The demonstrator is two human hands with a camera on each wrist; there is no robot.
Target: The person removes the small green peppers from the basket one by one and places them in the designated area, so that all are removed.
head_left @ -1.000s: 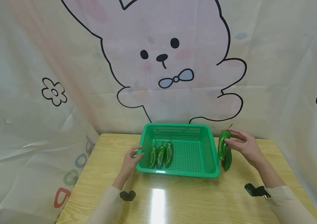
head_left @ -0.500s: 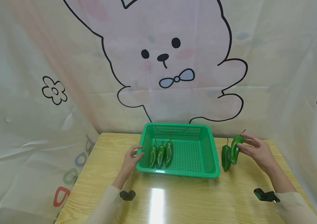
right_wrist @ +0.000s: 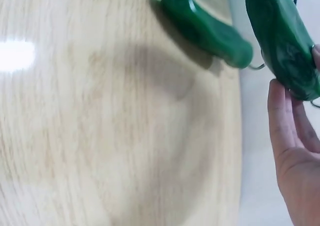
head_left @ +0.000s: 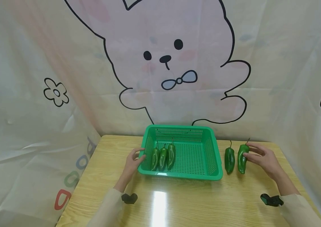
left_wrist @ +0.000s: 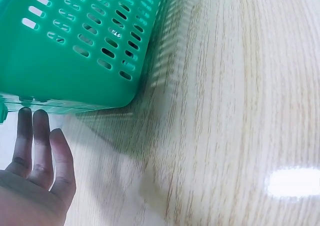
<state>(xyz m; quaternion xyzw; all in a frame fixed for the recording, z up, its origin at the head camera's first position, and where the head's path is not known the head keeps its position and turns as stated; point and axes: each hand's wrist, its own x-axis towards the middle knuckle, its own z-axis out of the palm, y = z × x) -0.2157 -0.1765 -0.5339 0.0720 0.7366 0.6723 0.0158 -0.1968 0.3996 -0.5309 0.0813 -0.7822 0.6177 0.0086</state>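
Note:
My left hand (head_left: 133,160) holds the left rim of a green plastic basket (head_left: 180,176); in the left wrist view several fingers (left_wrist: 42,146) lie along its outer wall. Three green peppers (head_left: 162,159) lie side by side at the left inside the basket. My right hand (head_left: 263,157) pinches another green pepper (head_left: 243,159) near its stem end, to the right of the basket. A further green pepper (head_left: 229,160) lies on the table between that one and the basket. In the right wrist view the held pepper (right_wrist: 282,41) appears above the tabletop.
The light wooden table (head_left: 194,205) reaches back to a fabric backdrop (head_left: 92,104) printed with a cartoon animal. Fabric also hangs at the left and right sides. A bright reflection shows on the tabletop toward the front.
My right hand has carried its pepper rightward from beside the basket and lowered it toward the table, uncovering the pepper behind. The left hand and basket have stayed put.

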